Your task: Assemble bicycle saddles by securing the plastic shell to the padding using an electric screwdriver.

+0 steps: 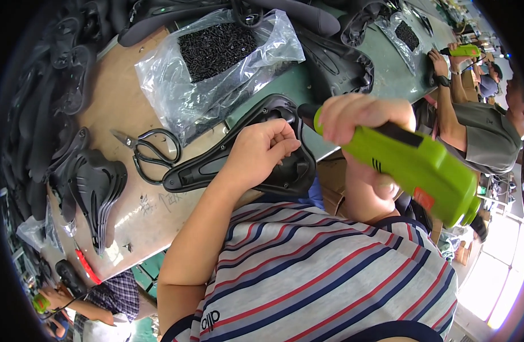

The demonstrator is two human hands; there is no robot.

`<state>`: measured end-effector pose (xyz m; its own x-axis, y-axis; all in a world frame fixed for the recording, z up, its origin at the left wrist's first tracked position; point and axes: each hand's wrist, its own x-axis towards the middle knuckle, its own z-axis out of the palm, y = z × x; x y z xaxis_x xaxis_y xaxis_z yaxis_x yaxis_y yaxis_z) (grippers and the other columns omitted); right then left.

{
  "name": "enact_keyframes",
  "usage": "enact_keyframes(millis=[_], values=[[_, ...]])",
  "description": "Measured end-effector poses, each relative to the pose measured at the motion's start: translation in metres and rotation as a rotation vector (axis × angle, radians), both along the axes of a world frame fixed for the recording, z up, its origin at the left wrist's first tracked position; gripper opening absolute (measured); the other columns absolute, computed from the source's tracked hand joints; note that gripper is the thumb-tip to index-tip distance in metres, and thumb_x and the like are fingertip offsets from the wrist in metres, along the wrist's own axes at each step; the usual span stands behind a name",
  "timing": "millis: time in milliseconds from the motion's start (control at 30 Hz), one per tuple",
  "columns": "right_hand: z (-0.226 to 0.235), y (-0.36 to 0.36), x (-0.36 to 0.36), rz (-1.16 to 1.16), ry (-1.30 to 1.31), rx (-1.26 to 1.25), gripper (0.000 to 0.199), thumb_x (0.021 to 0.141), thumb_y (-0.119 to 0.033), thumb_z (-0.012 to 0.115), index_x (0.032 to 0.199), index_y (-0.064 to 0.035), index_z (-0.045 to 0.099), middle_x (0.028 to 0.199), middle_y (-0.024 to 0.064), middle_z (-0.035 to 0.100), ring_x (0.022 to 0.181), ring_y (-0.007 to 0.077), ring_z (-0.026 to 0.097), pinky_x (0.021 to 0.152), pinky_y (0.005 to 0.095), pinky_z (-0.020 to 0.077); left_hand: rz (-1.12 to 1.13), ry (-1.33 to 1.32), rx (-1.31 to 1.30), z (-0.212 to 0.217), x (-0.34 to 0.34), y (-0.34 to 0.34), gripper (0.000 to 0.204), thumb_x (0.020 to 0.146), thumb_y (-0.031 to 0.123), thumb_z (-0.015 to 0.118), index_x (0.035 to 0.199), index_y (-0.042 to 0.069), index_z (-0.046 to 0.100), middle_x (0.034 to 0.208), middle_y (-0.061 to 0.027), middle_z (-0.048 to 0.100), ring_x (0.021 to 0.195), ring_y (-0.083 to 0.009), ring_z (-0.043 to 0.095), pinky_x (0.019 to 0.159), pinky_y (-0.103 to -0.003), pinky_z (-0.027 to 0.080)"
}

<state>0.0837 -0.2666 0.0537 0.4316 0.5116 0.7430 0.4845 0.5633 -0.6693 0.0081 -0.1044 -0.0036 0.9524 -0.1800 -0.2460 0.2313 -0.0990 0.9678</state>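
A black bicycle saddle [202, 171] lies underside up at the table's near edge, its narrow nose pointing left. My left hand [253, 154] is over its wide end, thumb and fingers pinched together; whatever is between them is too small or hidden to name. My right hand [361, 117] is wrapped round a bright green electric screwdriver [416, 171], held tilted just right of the saddle. The tool's dark front end [308, 115] is close to the saddle's edge, and its tip is hard to make out. Beyond the saddle, a clear plastic bag [159, 85] holds many small black screws [216, 51].
Black-handled scissors [154, 149] lie left of the saddle. Farther left are a stack of black saddle shells [97, 188] and a red-handled tool [87, 265]. More saddles [336, 62] crowd the back. A person [473, 125] works at the right, another [97, 308] at lower left.
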Motion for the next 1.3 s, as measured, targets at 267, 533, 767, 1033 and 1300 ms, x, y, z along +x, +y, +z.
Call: enact_keyframes(millis=[267, 533, 767, 1033, 1300], values=[[0.014, 0.023, 0.046, 0.088, 0.312, -0.043, 0.07, 0.078, -0.054, 0.061, 0.114, 0.0034, 0.041, 0.071, 0.0116, 0.051, 0.062, 0.0228, 0.052, 0.056, 0.0343, 0.0421, -0.005, -0.047, 0.003, -0.004, -0.001, -0.001, 0.013, 0.085, 0.013, 0.064, 0.079, 0.002, 0.058, 0.065, 0.0011, 0.056, 0.057, -0.0063, 0.051, 0.055, -0.022, 0.044], [0.021, 0.029, 0.027, -0.073, 0.35, -0.074, 0.069, 0.066, -0.055, 0.075, 0.093, 0.0043, 0.051, 0.064, 0.0088, 0.055, 0.057, 0.0155, 0.056, 0.052, 0.0257, 0.0471, -0.008, -0.057, 0.024, -0.004, 0.0, 0.0, 0.013, 0.084, 0.012, 0.065, 0.079, 0.002, 0.058, 0.064, 0.0006, 0.055, 0.056, -0.0068, 0.051, 0.054, -0.022, 0.044], [0.016, 0.03, 0.034, -0.039, 0.295, -0.148, 0.067, 0.067, -0.057, 0.073, 0.089, 0.0027, 0.052, 0.064, 0.008, 0.056, 0.055, 0.014, 0.055, 0.049, 0.0245, 0.0443, -0.003, -0.065, 0.046, -0.002, 0.001, 0.0, 0.014, 0.084, 0.012, 0.065, 0.079, 0.002, 0.059, 0.063, -0.0001, 0.056, 0.055, -0.0073, 0.051, 0.053, -0.023, 0.043], [0.029, 0.036, 0.033, -0.026, 0.303, -0.106, 0.065, 0.07, -0.056, 0.07, 0.091, 0.004, 0.054, 0.062, 0.007, 0.056, 0.054, 0.0131, 0.054, 0.048, 0.0236, 0.0431, 0.016, -0.058, 0.042, -0.003, 0.001, 0.0, 0.013, 0.085, 0.012, 0.064, 0.08, 0.002, 0.059, 0.064, -0.0005, 0.056, 0.055, -0.0074, 0.052, 0.054, -0.022, 0.045], [0.07, -0.003, 0.053, 0.515, 0.131, 0.022, 0.068, 0.079, -0.062, 0.058, 0.114, -0.0047, 0.042, 0.079, 0.0008, 0.052, 0.068, 0.0151, 0.052, 0.065, 0.029, 0.0393, 0.117, 0.064, -0.346, -0.001, -0.002, 0.005, 0.018, 0.092, 0.018, 0.058, 0.08, 0.004, 0.057, 0.068, -0.0002, 0.054, 0.057, -0.0077, 0.048, 0.05, -0.021, 0.039]])
